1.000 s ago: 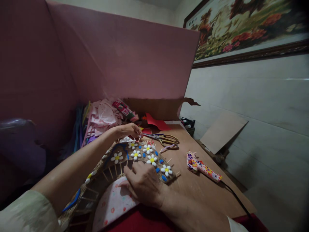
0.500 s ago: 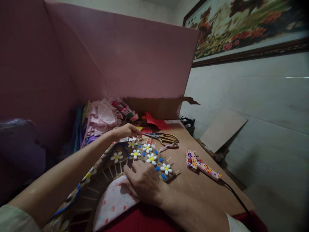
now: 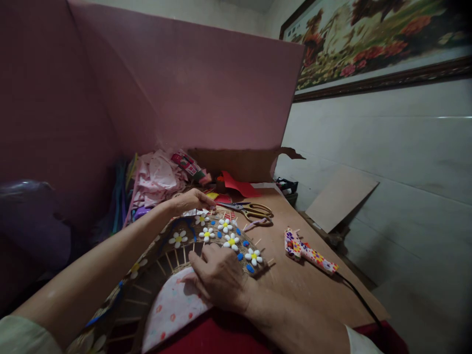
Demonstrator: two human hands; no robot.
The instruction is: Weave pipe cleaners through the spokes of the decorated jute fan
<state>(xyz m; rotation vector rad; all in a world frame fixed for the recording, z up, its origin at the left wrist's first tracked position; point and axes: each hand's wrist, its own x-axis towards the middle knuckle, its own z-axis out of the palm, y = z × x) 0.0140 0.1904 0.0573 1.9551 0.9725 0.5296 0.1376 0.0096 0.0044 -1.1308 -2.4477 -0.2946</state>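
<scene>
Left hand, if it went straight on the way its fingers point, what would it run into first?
Probably the scissors: their blades lie just past the fingertips of the left hand, tips towards it. Depth is unclear, so the hand might pass above them.

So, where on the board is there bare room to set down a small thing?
Bare brown board shows between the floral glue gun and the right forearm, also between the glue gun and gold-handled scissors. Around the left hand it is crowded: scissor blades, daisy-covered weaving, red paper.
</scene>
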